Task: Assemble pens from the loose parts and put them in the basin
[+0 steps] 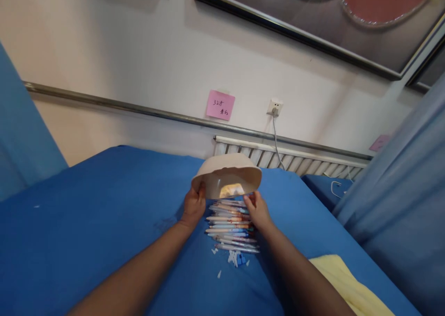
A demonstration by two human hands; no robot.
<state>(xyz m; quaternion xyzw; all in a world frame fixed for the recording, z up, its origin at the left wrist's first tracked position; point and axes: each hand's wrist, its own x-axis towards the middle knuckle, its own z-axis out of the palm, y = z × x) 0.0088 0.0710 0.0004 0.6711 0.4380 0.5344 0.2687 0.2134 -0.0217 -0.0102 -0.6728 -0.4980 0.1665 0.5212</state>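
A pale, shiny bowl [227, 165] is tilted with its mouth facing me, above the far end of a row of pens [229, 225]. My left hand [193, 205] grips the bowl's left rim, thumb on the inner side. At the lower right rim, my right hand [257, 209] pinches the edge, close over the pens' right ends. The pens lie side by side in a stack running toward me. Nearer to me sit several small white tapered pieces [232, 257] and a small blue piece [240, 260] whose kind I cannot make out. The bowl's inside looks bare where it shows.
A blue sheet [114, 223] covers the surface. A folded yellow cloth [351, 283] lies at the right front. Behind are a radiator [295, 156], a metal rail [139, 108] and a plugged socket [275, 107]. Blue curtains [403, 191] hang at both sides.
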